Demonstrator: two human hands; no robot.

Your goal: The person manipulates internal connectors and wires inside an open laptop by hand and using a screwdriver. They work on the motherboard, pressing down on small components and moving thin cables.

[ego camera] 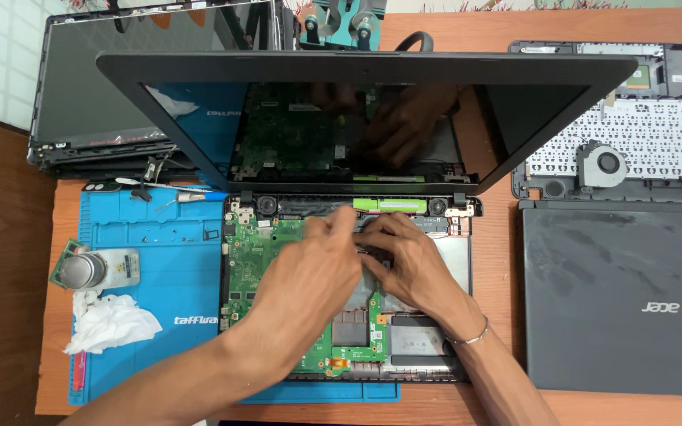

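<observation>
**A:** Item one, the thing under your hands?

**B:** Opened laptop (pixel 357 237), lower shell with its cover off, lying on a blue work mat (pixel 151 260) at the middle of the wooden table (pixel 451 402). Green circuit board (pixel 258 260) exposed on the left half. Screen (pixel 357 118) stands tilted up at the far side, dark, mirroring my hands.

**A:** The hands themselves?

**B:** My left hand (pixel 309 276) lies palm down over the board's centre, fingers reaching to the far edge by the hinge strip. My right hand (pixel 412 264) sits just beside it, touching it, fingers bent down onto the parts in the middle. A thin metal bangle (pixel 471 335) is on that wrist. State of either grip: I cannot tell whether the fingers pinch anything; they hide what lies beneath.

**A:** Surroundings?

**B:** Near left: crumpled white tissue (pixel 112 323) and a small round metal tin (pixel 84 268). Far left: a second dismantled laptop (pixel 104 95). Right: a closed grey laptop (pixel 621 292), and beyond it a stripped keyboard frame (pixel 633 126) with a loose cooling fan (pixel 601 163) resting on it.
</observation>
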